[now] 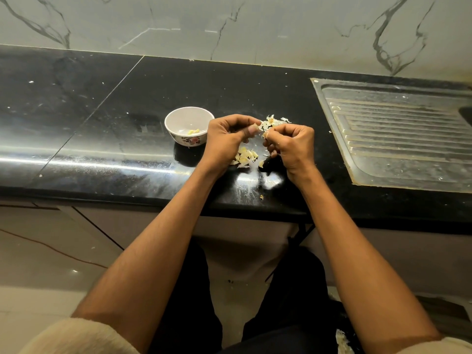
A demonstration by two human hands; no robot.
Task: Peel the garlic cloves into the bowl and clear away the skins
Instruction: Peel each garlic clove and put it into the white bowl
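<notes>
while both hands work close together above the black desk [107,118], the left hand [224,139] has its fingers curled and seems to hold a garlic clove [264,135], and the right hand [293,146] pinches it at its skin; the clove is mostly hidden, so i cannot tell how much is peeled. the bowl [189,125] stands just beside the left hand, with a few peeled pieces inside. loose skins [273,121] lie behind the hands and unpeeled cloves [245,157] under them. the risk, i think, is that a hard pull makes the clove slip and fall to the floor, or that light skins blow into the bowl or over the desk edge.
</notes>
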